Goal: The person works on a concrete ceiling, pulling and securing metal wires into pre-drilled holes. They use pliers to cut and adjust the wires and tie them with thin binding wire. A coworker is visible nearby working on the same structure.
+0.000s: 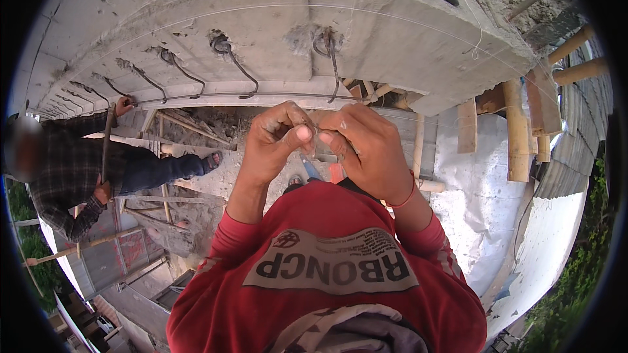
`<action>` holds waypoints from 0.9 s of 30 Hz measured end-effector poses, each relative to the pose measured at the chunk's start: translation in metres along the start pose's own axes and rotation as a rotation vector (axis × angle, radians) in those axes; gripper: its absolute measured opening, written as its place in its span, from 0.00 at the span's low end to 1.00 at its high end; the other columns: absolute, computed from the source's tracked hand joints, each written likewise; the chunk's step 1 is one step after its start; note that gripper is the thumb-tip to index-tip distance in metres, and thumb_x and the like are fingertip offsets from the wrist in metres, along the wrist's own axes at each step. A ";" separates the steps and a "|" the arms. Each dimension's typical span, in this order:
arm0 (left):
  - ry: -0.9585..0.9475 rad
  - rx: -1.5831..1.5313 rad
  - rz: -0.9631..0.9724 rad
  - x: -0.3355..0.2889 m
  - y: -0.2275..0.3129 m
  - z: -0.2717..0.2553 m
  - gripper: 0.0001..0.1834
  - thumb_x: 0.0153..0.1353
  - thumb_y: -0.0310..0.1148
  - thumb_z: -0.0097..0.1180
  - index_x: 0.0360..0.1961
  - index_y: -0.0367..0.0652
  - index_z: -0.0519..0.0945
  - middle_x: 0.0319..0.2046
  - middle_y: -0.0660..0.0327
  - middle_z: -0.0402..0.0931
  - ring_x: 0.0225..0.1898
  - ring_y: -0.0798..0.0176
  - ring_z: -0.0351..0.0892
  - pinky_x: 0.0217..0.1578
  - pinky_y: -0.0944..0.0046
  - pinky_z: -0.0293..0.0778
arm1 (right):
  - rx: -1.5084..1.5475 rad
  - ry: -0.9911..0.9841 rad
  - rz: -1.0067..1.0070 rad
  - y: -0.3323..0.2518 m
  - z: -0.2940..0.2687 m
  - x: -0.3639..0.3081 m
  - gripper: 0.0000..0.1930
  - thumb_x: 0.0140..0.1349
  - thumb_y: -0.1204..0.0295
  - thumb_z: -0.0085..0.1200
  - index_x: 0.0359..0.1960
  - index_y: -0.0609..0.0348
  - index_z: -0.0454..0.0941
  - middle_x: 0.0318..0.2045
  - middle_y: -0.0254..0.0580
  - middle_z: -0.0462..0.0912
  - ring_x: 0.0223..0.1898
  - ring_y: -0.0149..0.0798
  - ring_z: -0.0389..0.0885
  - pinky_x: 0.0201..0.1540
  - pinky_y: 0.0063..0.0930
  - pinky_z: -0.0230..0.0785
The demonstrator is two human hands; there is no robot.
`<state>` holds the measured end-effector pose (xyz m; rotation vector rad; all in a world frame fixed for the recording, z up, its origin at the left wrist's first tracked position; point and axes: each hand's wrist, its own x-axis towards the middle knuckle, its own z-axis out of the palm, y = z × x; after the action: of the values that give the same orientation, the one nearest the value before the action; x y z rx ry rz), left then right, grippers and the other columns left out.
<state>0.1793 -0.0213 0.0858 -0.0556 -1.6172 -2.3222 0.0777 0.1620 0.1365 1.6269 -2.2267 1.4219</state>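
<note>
My left hand [279, 140] and my right hand [364, 147] meet in front of my chest, thumbs and fingertips pinched close together. Whatever lies between the fingertips is too small to make out. A red cord circles my right wrist. Beyond the hands stands a concrete beam [399, 39] with bent steel bars [332, 68] sticking out of its side. One long straight bar [216, 99] runs along below them. A thin pale string [275, 5] stretches along the beam's upper part.
At the left a co-worker [78, 163] in a checked shirt holds a bar [106, 147], one hand at the row of bent bars. Bamboo poles [517, 134] and boards [467, 124] stand at the right beside corrugated sheets [579, 137]. Below, scaffold poles [193, 129] cross over lower ground.
</note>
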 end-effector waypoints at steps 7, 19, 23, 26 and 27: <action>0.097 0.145 0.222 0.001 -0.007 0.023 0.12 0.70 0.31 0.68 0.32 0.39 0.78 0.28 0.64 0.79 0.28 0.71 0.74 0.30 0.68 0.70 | 0.375 0.024 0.291 -0.023 -0.001 -0.010 0.09 0.75 0.69 0.56 0.39 0.61 0.79 0.26 0.43 0.77 0.26 0.42 0.76 0.32 0.34 0.68; 0.334 0.917 0.696 0.015 -0.017 0.025 0.07 0.59 0.19 0.68 0.36 0.38 0.82 0.32 0.54 0.83 0.31 0.53 0.82 0.33 0.60 0.76 | 0.390 0.065 0.331 -0.025 0.012 -0.008 0.12 0.79 0.69 0.55 0.40 0.67 0.80 0.30 0.36 0.81 0.26 0.26 0.71 0.32 0.24 0.66; -0.098 0.303 0.256 0.009 0.006 0.000 0.05 0.68 0.25 0.65 0.39 0.37 0.80 0.33 0.57 0.81 0.35 0.60 0.83 0.38 0.61 0.77 | 0.346 -0.081 0.284 -0.013 -0.021 0.002 0.11 0.78 0.69 0.57 0.41 0.66 0.82 0.34 0.41 0.86 0.28 0.30 0.75 0.34 0.26 0.69; -0.285 -0.130 0.000 0.001 0.011 -0.005 0.08 0.74 0.31 0.63 0.40 0.37 0.79 0.36 0.59 0.80 0.36 0.65 0.82 0.40 0.61 0.78 | 0.274 -0.069 0.197 -0.011 -0.020 0.007 0.11 0.77 0.69 0.58 0.40 0.65 0.83 0.34 0.42 0.86 0.28 0.32 0.77 0.34 0.27 0.70; -0.292 -0.225 -0.058 -0.001 0.011 -0.003 0.08 0.74 0.31 0.63 0.41 0.37 0.79 0.35 0.59 0.80 0.36 0.65 0.82 0.40 0.62 0.78 | 0.241 -0.051 0.184 -0.012 -0.018 0.009 0.10 0.77 0.69 0.58 0.40 0.65 0.83 0.33 0.41 0.86 0.28 0.33 0.77 0.34 0.27 0.70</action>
<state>0.1834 -0.0274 0.0948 -0.4199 -1.4884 -2.6312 0.0752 0.1675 0.1592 1.5713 -2.3660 1.7761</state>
